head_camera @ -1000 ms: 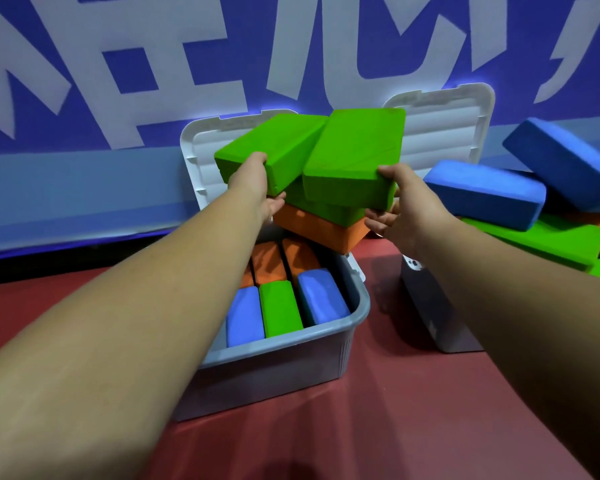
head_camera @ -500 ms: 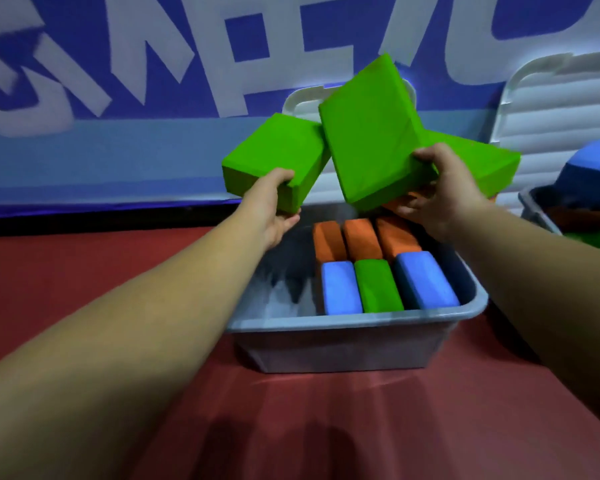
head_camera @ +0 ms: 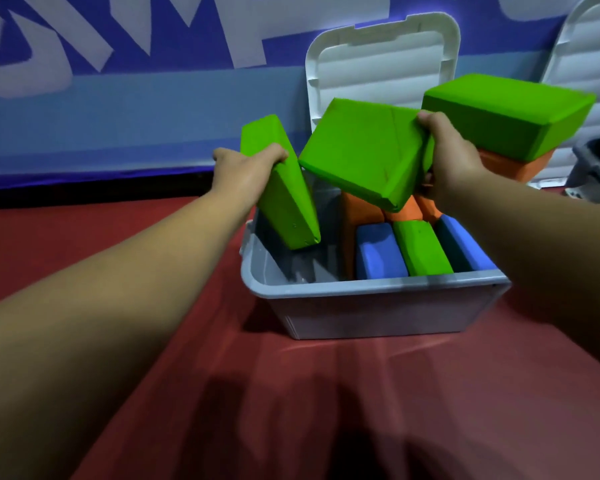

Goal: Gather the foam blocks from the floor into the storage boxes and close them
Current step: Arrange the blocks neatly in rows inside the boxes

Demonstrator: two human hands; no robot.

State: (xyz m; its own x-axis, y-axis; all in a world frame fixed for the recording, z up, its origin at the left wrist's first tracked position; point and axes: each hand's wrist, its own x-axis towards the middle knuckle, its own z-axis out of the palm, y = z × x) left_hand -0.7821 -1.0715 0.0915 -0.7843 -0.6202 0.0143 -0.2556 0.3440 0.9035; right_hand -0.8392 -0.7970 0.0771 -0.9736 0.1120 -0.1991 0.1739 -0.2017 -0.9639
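Gripping a tilted green block (head_camera: 284, 202) with the curled left hand (head_camera: 246, 168), its low end in the left side of the grey box (head_camera: 378, 289) on the red floor (head_camera: 326, 393). Clutching a second green block (head_camera: 361, 150) with the curled right hand (head_camera: 447, 157), just above the packed blocks (head_camera: 381, 252), blue, green and orange.

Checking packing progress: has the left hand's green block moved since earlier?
Yes: the green block tipped on end, lowering toward the gray box's left side.
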